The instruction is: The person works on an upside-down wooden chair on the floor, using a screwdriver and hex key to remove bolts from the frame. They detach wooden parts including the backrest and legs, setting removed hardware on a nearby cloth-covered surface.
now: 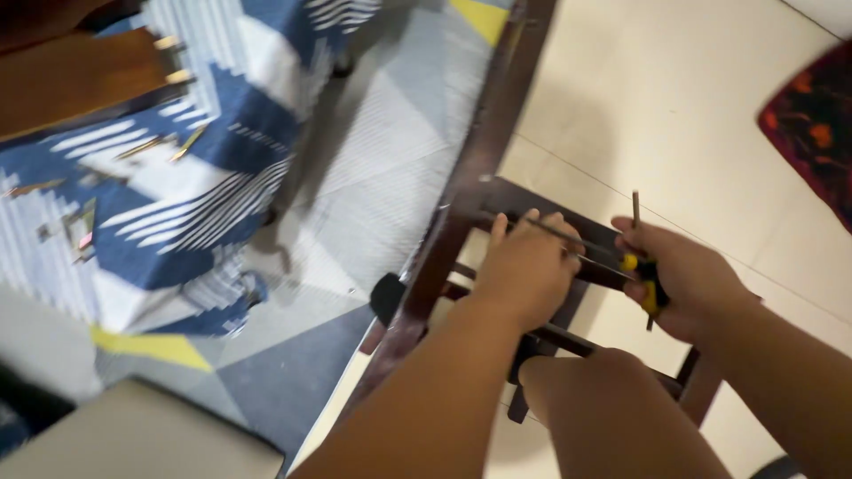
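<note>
A dark brown wooden chair frame (484,151) lies tipped on the floor, its rungs toward me. My left hand (525,268) rests on a cross rail of the frame, fingers curled over it and over a thin metal rod (555,232). My right hand (683,277) is closed around a tool with a yellow and black handle (650,282), with thin metal shafts sticking out above and below the fist. The tool sits right beside the rail, close to my left fingers. My knee (586,377) is in front of the lower rungs.
A blue, white and grey patterned rug (222,177) covers the floor to the left, with small metal parts (164,142) lying on it. A brown wooden piece (71,75) is at top left. Cream tiles (674,115) lie right, a red patterned mat (816,115) at the far right.
</note>
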The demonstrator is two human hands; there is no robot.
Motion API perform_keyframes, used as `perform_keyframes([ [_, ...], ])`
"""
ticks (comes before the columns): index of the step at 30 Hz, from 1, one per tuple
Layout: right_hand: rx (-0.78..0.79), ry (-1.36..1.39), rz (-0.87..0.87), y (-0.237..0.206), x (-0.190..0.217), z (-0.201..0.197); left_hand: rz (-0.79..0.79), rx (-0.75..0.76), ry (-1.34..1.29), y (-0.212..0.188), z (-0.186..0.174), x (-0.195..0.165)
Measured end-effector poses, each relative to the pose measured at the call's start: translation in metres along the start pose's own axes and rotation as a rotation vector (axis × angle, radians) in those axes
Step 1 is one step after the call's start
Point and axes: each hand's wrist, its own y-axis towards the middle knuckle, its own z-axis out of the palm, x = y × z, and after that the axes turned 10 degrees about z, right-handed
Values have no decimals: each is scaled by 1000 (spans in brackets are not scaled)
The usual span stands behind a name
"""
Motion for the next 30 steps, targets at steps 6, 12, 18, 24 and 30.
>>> perform_keyframes([
  [6,-126,55,77,14,-41,-82,-1,320,179,31,56,-15],
  [12,-243,163,156,16,-78,-132,-38,335,202,25,69,-15],
  [18,-236,192,172,20,-94,-161,-52,266,236,31,79,-29],
  [24,-246,-122,195,5,-89,-196,-95,270,277,37,89,-44],
  [30,-131,-293,238,-6,-82,-236,-196,347,297,41,94,-69],
])
